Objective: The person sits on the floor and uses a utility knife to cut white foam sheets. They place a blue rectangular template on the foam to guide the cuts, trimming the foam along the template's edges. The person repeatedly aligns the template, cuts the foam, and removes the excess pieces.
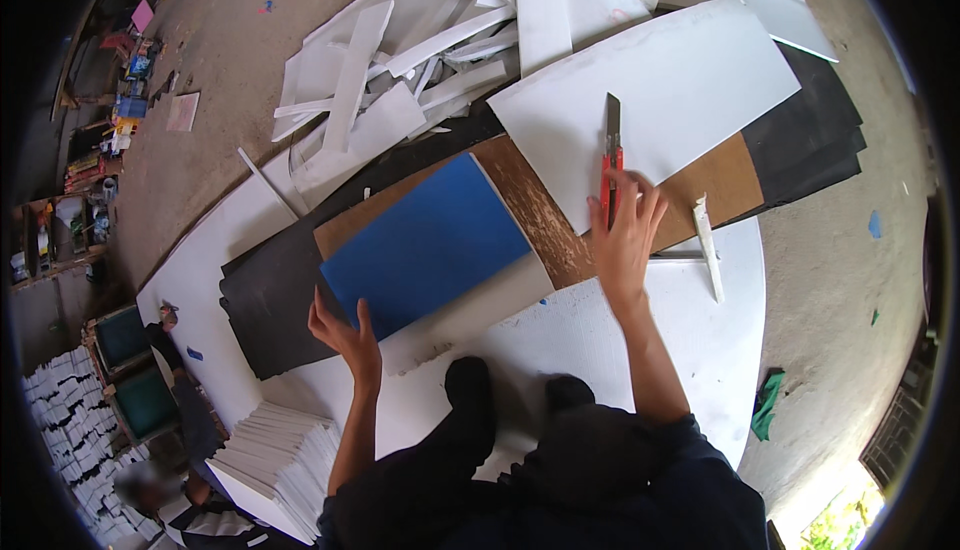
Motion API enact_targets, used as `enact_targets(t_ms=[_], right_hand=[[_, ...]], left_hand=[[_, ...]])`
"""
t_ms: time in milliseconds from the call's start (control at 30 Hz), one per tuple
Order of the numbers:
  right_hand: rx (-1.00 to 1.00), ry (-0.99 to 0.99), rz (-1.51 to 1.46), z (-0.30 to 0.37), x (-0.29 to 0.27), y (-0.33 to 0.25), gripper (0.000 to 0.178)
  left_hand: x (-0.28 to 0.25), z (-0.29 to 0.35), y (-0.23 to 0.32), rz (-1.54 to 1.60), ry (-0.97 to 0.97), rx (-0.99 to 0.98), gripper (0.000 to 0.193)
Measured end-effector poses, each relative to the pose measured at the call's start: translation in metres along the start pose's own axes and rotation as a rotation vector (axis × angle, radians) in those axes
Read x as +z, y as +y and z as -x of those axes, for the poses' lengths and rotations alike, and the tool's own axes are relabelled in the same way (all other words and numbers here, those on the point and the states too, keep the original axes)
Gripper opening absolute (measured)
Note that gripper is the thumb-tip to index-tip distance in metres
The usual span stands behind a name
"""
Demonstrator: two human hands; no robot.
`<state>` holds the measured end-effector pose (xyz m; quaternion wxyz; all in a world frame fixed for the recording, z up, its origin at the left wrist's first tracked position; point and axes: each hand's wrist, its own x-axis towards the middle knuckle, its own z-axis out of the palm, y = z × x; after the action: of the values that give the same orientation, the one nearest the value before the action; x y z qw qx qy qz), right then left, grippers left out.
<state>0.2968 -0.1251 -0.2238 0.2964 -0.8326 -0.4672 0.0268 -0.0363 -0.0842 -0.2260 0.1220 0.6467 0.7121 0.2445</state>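
A red utility knife with its blade out lies between the thumb and fingers of my right hand, over the lower part of a large white board. Its blade points away from me. My left hand is open, thumb and fingers apart, at the near left corner of a blue rectangular sheet. Under the blue sheet is a worn brown board, which the white board partly covers. A pale strip shows along the blue sheet's near edge.
Black sheets lie beneath the brown board. White offcuts are heaped at the far side, and a narrow white strip lies at right. A stack of white panels stands near left, beside another person.
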Motion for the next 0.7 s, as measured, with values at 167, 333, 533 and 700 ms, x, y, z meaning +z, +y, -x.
enact_targets(t_ms=[167, 333, 533, 700], right_hand=[[0.126, -0.152, 0.133, -0.017, 0.011, 0.018, 0.065], [0.253, -0.188, -0.058, -0.027, 0.012, 0.025, 0.059], [0.524, -0.460, -1.000, -0.017, -0.018, 0.015, 0.028], [0.709, -0.673, -1.194, 0.011, -0.015, -0.003, 0.032]], left_hand=[[0.024, -0.008, 0.059, -0.057, -0.328, 0.404, 0.069], [0.046, -0.021, 0.105, -0.019, -0.496, 0.701, 0.077], [0.051, -0.025, 0.118, -0.088, -0.559, 0.756, 0.085], [0.062, -0.023, 0.104, -0.096, -0.537, 0.708, 0.083]])
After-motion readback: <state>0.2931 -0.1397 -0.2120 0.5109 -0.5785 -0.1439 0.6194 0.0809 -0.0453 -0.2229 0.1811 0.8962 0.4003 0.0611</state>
